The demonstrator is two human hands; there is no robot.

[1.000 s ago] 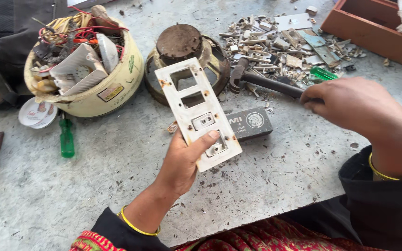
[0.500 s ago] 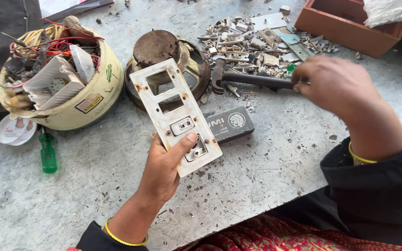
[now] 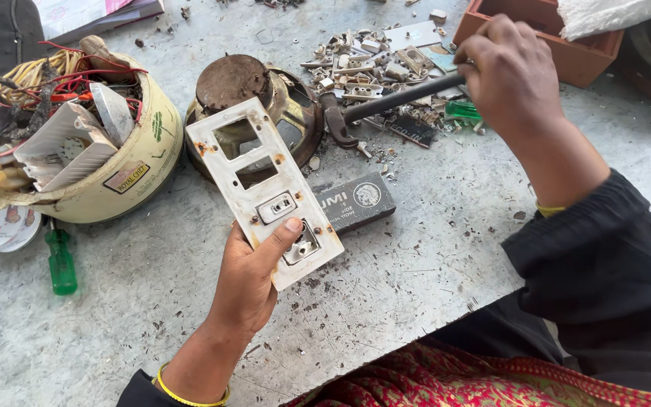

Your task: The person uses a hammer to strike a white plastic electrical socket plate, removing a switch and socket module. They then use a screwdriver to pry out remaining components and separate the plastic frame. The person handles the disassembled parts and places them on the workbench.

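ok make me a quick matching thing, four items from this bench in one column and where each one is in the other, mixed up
1. switch plate
2. hammer
3. green screwdriver
4. tangled wires

a. lying on the table beside the bucket
b. held in the left hand
c. piled inside the cream bucket
d. gripped by the right hand

Pairs: 1-b, 2-d, 3-a, 4-c

You are looking down on a grey, scuffed concrete surface [image 3: 431, 249] in even daylight, littered with dark grit and flecks all round your grip, its front edge running diagonally just below the grip, where a red patterned cloth [image 3: 446, 380] shows beneath it.
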